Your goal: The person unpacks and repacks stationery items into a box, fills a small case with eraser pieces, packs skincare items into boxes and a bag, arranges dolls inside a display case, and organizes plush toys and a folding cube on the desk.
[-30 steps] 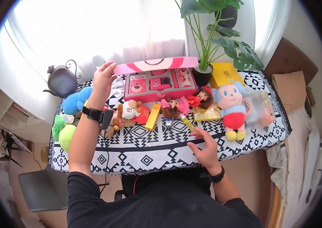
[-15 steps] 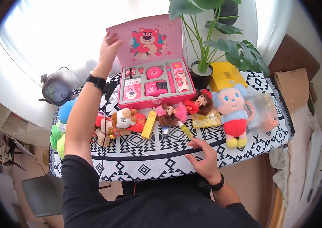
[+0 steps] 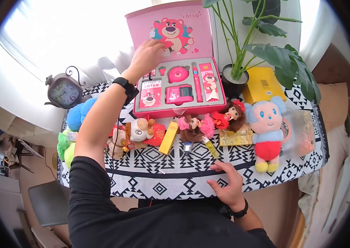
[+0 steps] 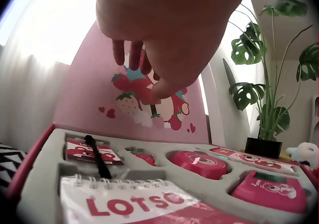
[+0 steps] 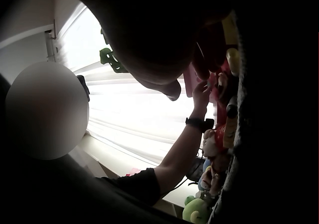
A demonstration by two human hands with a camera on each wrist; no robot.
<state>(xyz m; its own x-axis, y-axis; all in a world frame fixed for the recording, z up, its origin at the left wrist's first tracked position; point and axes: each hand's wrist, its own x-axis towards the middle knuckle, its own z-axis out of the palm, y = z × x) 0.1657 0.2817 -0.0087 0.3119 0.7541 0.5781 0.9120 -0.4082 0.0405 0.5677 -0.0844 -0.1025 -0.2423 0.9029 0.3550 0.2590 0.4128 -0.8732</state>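
A pink gift box stands at the back of the table with its lid raised upright, a pink bear printed inside. Grey foam in it holds a spiral notepad marked LOTSO, a round pink bear-shaped item, a pink item with a dark window and a slim pink pen. My left hand hovers over the box's back left, in front of the lid, fingers loosely bent and holding nothing. My right hand is at the table's front edge, relaxed, near a yellow-green tube.
Two dolls, a slim yellow box and a brown-and-white plush line the box's front. A blue plush in red shorts lies right. A potted plant and yellow box stand back right, a clock back left.
The lid has swung up from partly lowered to upright. My left hand has let go of its left edge and moved right and down over the box. My right hand stays near the front edge.
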